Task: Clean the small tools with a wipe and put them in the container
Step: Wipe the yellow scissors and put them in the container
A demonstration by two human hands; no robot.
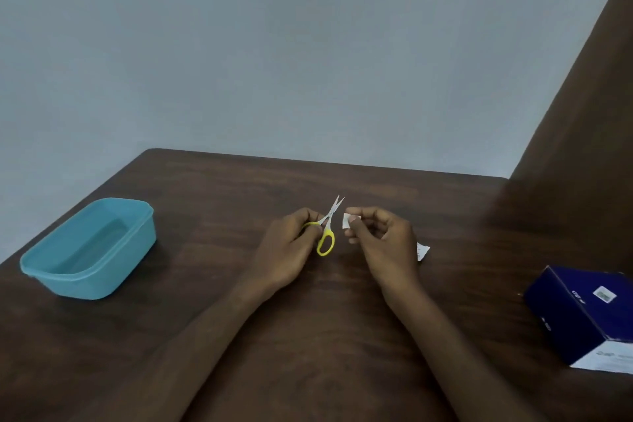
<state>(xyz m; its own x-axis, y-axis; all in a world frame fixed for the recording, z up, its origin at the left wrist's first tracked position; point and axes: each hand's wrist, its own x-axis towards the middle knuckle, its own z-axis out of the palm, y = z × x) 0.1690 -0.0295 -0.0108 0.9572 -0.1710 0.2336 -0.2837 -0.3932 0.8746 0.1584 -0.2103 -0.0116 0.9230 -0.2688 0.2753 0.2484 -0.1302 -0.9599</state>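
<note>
My left hand (291, 243) grips small scissors (328, 228) by one yellow loop handle, the thin metal blades pointing up and away, slightly parted. Just right of the blades, my right hand (380, 238) pinches a small white wipe (348, 220) between thumb and fingers. The wipe and the blades are a little apart. A light blue plastic container (87, 250) stands open on the left of the dark wooden table (205, 202); I see nothing inside it.
A dark blue box (582, 312) with white labels lies at the table's right edge. A scrap of white packaging (422, 251) lies on the table behind my right hand. A brown panel rises at the right.
</note>
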